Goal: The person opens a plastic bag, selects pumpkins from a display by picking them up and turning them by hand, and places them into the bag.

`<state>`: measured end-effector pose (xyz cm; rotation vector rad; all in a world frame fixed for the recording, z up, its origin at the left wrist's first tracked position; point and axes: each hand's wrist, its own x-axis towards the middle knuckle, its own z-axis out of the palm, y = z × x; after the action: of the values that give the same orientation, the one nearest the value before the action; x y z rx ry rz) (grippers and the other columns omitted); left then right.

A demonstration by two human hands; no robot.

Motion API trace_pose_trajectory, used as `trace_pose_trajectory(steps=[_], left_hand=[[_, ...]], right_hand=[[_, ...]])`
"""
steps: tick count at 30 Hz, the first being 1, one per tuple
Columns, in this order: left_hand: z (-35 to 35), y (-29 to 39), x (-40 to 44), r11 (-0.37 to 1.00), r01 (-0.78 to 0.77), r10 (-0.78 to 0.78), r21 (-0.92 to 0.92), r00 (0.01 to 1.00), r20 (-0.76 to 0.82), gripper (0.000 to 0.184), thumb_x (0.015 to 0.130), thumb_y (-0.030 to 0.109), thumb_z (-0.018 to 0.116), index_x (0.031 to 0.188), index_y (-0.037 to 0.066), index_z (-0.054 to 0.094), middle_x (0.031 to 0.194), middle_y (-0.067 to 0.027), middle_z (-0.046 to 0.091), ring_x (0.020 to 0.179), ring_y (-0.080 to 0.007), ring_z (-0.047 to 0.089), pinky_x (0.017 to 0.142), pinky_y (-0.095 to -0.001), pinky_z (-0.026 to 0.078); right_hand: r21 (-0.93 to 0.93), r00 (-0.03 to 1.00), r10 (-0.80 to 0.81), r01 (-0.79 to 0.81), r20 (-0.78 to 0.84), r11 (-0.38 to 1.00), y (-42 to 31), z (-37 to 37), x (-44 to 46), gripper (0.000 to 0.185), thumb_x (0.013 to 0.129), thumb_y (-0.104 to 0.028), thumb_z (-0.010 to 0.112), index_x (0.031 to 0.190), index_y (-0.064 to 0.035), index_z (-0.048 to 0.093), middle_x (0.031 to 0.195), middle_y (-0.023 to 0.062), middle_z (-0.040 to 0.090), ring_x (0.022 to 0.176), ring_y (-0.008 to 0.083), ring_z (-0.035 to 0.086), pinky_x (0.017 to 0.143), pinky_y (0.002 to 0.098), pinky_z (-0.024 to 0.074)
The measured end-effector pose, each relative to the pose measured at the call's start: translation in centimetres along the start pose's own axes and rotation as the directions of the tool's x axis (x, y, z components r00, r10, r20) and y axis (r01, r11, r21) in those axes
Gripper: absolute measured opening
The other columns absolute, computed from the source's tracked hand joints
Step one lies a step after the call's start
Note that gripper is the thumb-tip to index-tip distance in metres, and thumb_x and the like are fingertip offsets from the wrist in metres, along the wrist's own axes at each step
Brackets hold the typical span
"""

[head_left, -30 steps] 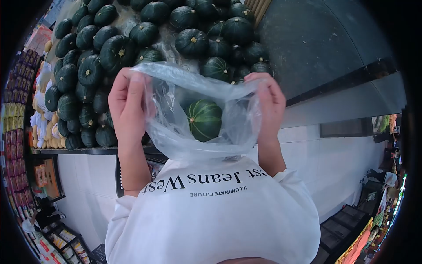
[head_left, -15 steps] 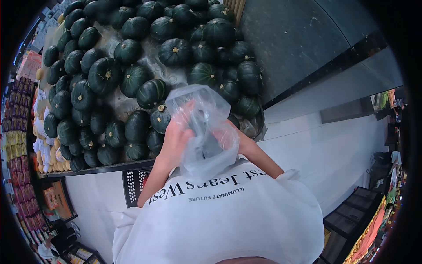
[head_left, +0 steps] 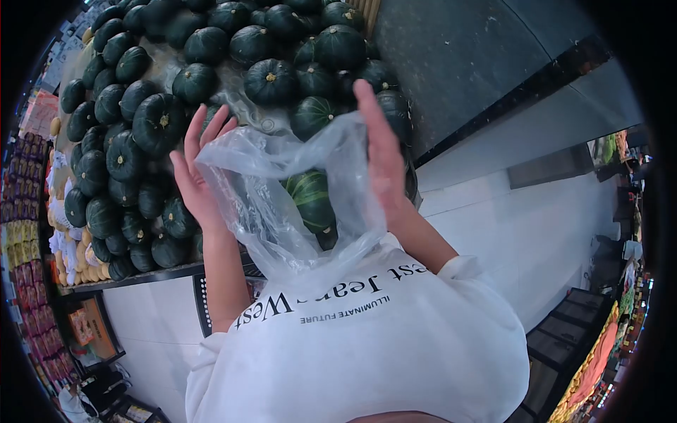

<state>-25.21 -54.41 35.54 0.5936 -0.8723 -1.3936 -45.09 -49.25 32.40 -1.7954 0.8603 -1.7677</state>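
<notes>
A clear plastic bag hangs between my hands with its mouth wide. My left hand is at the bag's left side, fingers spread and pointing up. On the other side, my right hand has its fingers stretched out straight along the bag's edge. A dark green squash with paler stripes shows through the bag's mouth; I cannot tell whether it lies inside the bag or behind it. Beyond the bag, many dark green squashes are heaped on a display.
Yellowish produce, some in white netting, lies at the display's left edge. To the right stands a dark grey panel above the white floor. Packaged goods line the far left.
My hands have moved apart and their fingers have stretched out. The bag, bunched before, has spread wide at its mouth, and the striped squash has come into sight.
</notes>
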Motion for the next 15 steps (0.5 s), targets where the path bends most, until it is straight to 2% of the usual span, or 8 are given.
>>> trace_pose_trajectory(steps=[2, 3, 4, 6, 7, 10, 12, 15], left_hand=[[2.5, -0.9, 0.8, 0.977, 0.121, -0.106, -0.178, 0.990, 0.094, 0.068, 0.098, 0.053, 0.024, 0.141, 0.001, 0.033, 0.140, -0.0223, 0.042, 0.123, -0.0318, 0.045, 0.106, -0.0391, 0.034], [4.2, -1.3, 0.6, 0.926, 0.248, -0.212, -0.284, 0.966, 0.149, 0.069, 0.098, 0.054, 0.024, 0.141, 0.001, 0.033, 0.140, -0.0221, 0.042, 0.121, -0.0320, 0.047, 0.105, -0.0380, 0.034], [5.0, -2.6, 0.4, 0.874, 0.388, -0.304, -0.292, 0.906, 0.295, 0.070, 0.098, 0.054, 0.024, 0.141, 0.001, 0.033, 0.140, -0.0221, 0.042, 0.122, -0.0317, 0.046, 0.105, -0.0377, 0.033], [5.8, -2.1, 0.4, 0.814, 0.460, -0.347, -0.354, 0.874, 0.339, 0.070, 0.097, 0.054, 0.024, 0.142, 0.001, 0.032, 0.139, -0.0225, 0.042, 0.124, -0.0316, 0.045, 0.107, -0.0385, 0.032], [6.5, -1.6, 0.4, 0.779, 0.498, -0.370, -0.381, 0.855, 0.363, 0.070, 0.097, 0.054, 0.025, 0.142, 0.001, 0.032, 0.139, -0.0227, 0.042, 0.124, -0.0316, 0.045, 0.108, -0.0389, 0.031], [5.9, -0.7, 1.7, 0.731, 0.539, -0.354, -0.418, 0.824, 0.443, 0.066, 0.096, 0.053, 0.031, 0.141, 0.004, 0.034, 0.137, -0.0224, 0.044, 0.125, -0.0330, 0.045, 0.104, -0.0448, 0.036], [6.1, -0.6, 3.3, 0.873, 0.428, -0.359, -0.233, 0.888, 0.286, 0.063, 0.094, 0.047, 0.041, 0.140, 0.004, 0.037, 0.142, -0.0222, 0.038, 0.126, -0.0336, 0.044, 0.103, -0.0430, 0.039], [6.9, -1.6, 6.3, 0.847, 0.528, -0.531, 0.068, 0.831, 0.168, 0.057, 0.091, 0.043, 0.049, 0.135, 0.007, 0.045, 0.139, -0.0173, 0.043, 0.121, -0.0321, 0.048, 0.098, -0.0410, 0.043]], right_hand=[[-0.232, 0.947, -0.277, 0.309, 0.162, 0.922, 0.3, 1.9, 1.7, 0.064, 0.095, -0.041, 0.041, 0.142, 0.0012, 0.034, 0.151, 0.0250, 0.023, 0.142, 0.0399, 0.016, 0.114, 0.0510, 0.0052], [-0.255, 0.943, -0.278, 0.318, 0.183, 0.913, 1.0, 3.5, 1.7, 0.065, 0.091, -0.045, 0.046, 0.143, -0.0071, 0.037, 0.151, 0.0208, 0.025, 0.142, 0.0410, 0.016, 0.112, 0.0570, 0.0040], [-0.324, 0.924, -0.295, 0.364, 0.244, 0.873, 1.2, 3.7, 2.1, 0.065, 0.090, -0.047, 0.047, 0.142, -0.0098, 0.038, 0.152, 0.0188, 0.026, 0.142, 0.0411, 0.016, 0.112, 0.0588, 0.0046], [-0.447, 0.877, -0.311, 0.460, 0.366, 0.767, 1.6, 3.4, 3.4, 0.065, 0.088, -0.050, 0.049, 0.142, -0.0152, 0.041, 0.152, 0.0149, 0.027, 0.141, 0.0412, 0.018, 0.110, 0.0623, 0.0056], [-0.494, 0.897, -0.194, 0.387, 0.397, 0.779, 1.0, 2.2, 3.7, 0.061, 0.085, -0.048, 0.055, 0.138, -0.0190, 0.046, 0.152, 0.0114, 0.029, 0.140, 0.0417, 0.021, 0.108, 0.0658, 0.0075], [-0.751, 0.965, 0.057, 0.161, 0.255, 0.640, 1.1, -1.2, 2.6, 0.057, 0.085, -0.041, 0.059, 0.134, -0.0124, 0.050, 0.147, 0.0147, 0.037, 0.136, 0.0412, 0.029, 0.109, 0.0625, 0.0131], [-0.594, 0.963, 0.236, -0.117, 0.128, 0.796, 2.2, -3.5, 0.3, 0.051, 0.087, -0.030, 0.061, 0.131, -0.0063, 0.051, 0.141, 0.0180, 0.044, 0.131, 0.0381, 0.038, 0.109, 0.0520, 0.0247], [-0.423, 0.934, 0.333, -0.356, -0.129, 0.833, 0.8, -4.6, -2.8, 0.046, 0.089, -0.023, 0.059, 0.130, -0.0028, 0.050, 0.135, 0.0207, 0.049, 0.128, 0.0333, 0.044, 0.106, 0.0411, 0.0334]])
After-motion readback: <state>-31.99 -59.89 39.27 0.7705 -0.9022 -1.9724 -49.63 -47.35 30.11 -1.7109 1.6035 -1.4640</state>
